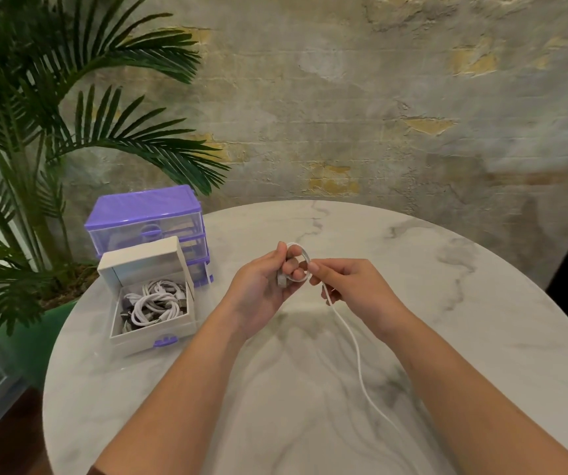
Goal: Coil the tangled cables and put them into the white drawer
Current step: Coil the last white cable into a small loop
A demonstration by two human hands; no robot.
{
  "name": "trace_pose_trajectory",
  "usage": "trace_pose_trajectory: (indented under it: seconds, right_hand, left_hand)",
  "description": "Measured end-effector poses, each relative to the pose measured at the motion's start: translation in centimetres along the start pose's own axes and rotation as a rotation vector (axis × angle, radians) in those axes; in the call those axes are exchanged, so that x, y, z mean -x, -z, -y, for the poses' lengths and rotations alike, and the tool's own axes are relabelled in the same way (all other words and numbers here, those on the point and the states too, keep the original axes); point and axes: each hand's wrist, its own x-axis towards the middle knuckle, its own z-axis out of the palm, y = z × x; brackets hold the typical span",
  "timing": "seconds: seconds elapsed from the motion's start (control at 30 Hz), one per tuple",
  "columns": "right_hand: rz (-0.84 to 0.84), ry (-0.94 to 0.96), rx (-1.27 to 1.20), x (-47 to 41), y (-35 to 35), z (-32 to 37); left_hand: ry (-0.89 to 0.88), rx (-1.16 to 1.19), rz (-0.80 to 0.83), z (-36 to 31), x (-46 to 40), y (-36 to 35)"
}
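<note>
A: Nearest to us, what do you see?

B: The loose tail of the white cable (354,341). It runs from the bottom of the view, over the marble table (481,337), up to the right hand (347,286). That hand pinches the cable between thumb and fingers, just beside the coil.

A: And the left hand (268,286)?

B: It is curled around a small coil (301,265) of the same cable, wound on its fingers. The two hands are close together, almost touching, above the middle of the table.

A: What can go wrong from here?

B: I think the long tail is the first risk. It still lies free, so it can drag on the table or twist, and then the next loops come uneven. Also the coil is small and tight on the fingers. If the left hand relaxes its grip, the loops can spring open and the winding is lost.

A: And further away?

B: The white drawer (152,332) stands pulled out, at the left of the table, well apart from the hands. Several coiled cables (154,305) already lie in it, and it looks quite full. A loose coil can unroll there, or catch on the others. Behind it is the purple drawer unit (145,214), then a palm plant (36,132).
</note>
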Motion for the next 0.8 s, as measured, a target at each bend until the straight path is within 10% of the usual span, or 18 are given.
trace_pose_trajectory:
  seconds: [0.8]
  right_hand:
    - [-0.339, 0.120, 0.205, -0.7, 0.6, -0.7]
  left_hand:
    - [0.023, -0.524, -0.098, 0.5, -0.1, -0.1]
